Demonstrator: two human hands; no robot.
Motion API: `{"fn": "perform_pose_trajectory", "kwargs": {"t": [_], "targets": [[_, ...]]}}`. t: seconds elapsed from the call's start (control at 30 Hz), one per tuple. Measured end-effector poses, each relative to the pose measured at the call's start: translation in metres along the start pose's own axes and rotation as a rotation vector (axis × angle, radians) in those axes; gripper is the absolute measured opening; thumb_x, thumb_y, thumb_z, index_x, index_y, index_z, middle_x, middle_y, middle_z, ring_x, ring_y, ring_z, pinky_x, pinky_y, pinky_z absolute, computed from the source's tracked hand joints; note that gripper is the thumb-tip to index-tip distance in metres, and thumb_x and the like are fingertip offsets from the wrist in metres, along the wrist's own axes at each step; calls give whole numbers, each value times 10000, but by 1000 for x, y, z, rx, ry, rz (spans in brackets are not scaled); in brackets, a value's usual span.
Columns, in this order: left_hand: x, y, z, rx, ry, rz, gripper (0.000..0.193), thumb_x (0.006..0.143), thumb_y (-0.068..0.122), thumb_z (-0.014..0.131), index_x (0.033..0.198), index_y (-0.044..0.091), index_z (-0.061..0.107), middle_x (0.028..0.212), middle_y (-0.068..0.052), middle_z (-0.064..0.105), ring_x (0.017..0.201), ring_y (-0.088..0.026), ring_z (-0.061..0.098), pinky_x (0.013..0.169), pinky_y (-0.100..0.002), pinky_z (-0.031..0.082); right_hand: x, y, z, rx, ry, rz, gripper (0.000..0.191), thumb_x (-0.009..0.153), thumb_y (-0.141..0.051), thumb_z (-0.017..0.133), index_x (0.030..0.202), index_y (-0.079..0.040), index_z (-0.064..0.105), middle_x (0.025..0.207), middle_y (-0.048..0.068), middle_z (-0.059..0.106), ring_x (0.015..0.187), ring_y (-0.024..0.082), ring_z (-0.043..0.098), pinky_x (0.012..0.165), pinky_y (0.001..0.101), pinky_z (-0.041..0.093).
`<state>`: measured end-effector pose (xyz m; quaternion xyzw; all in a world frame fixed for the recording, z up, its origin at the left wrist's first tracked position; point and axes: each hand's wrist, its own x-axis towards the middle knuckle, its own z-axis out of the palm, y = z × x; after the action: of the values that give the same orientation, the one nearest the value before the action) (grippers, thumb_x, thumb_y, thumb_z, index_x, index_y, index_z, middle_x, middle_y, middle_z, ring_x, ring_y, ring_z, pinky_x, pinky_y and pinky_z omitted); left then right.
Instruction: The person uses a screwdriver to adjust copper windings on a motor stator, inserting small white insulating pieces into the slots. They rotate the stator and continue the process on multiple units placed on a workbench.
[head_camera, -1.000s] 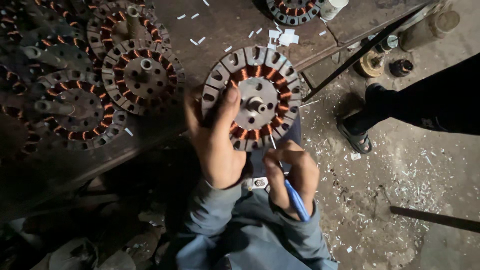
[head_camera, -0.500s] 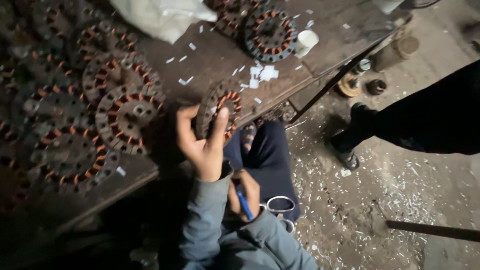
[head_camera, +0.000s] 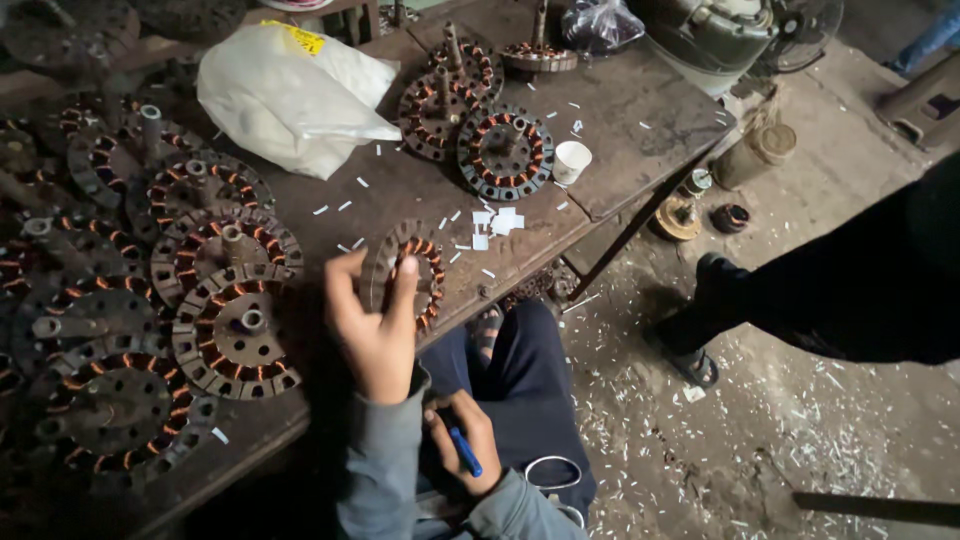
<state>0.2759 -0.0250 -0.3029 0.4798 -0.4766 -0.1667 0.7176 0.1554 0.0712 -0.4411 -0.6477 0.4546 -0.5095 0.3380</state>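
While the left hand (head_camera: 372, 335) grips a copper-wound stator (head_camera: 408, 272) tilted on edge above the workbench (head_camera: 640, 130), the right hand (head_camera: 462, 447) is clenched around a blue pen (head_camera: 465, 452) at the lap. The stator looks heavy and rigid; its iron rim seems safer to grasp than the fragile windings.

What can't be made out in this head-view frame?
- Wound stator: rear face turned away; left hand covers its lower edge.
- Blue tool: both ends buried in the right hand's grip.
- White bag: contents hidden.
- Stator pile: cut off by the left edge, dark.
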Motion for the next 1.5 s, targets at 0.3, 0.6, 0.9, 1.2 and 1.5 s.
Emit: {"fn": "perform_pose_trajectory", "kwargs": {"t": [0.3,0.6,0.9,1.2,1.5], "targets": [[48,2,-8,389,-324,195,635,980,389,709,1413,-20,489,1352,-321,486,1249,-461,520,1009,-514,459,4,3,-1,-52,18,-3,64,925,-61,683,914,-4,656,875,132,625,790,264,626,737,335,501],[68,-5,-13,159,-526,549,334,1053,385,616,1167,84,701,1255,-140,656,1363,-362,562,1229,-543,411,4,-21,-1,74,222,103,209,1022,-74,578,836,15,612,850,115,623,724,219,618,677,284,498],[65,-18,-8,79,-442,552,305,1022,298,529,960,75,727,900,-86,658,945,-262,624,1100,-513,443,91,-97,-31,779,439,-180,669,1149,-598,248,966,-16,521,644,139,561,463,164,470,412,274,391],[62,-29,-9,-49,-477,377,325,1102,317,472,1083,80,693,1077,-74,654,1072,-240,624,1102,-419,455,119,-92,17,861,510,-235,613,1133,-560,263,936,-17,469,670,186,539,479,252,460,467,348,430],[57,-36,-5,-56,-468,322,324,1123,325,498,1270,66,625,1343,-129,543,1413,-296,481,1227,-432,368,111,-72,20,769,426,-250,518,1140,-485,330,972,-9,445,788,237,555,578,295,534,556,387,498]]}}
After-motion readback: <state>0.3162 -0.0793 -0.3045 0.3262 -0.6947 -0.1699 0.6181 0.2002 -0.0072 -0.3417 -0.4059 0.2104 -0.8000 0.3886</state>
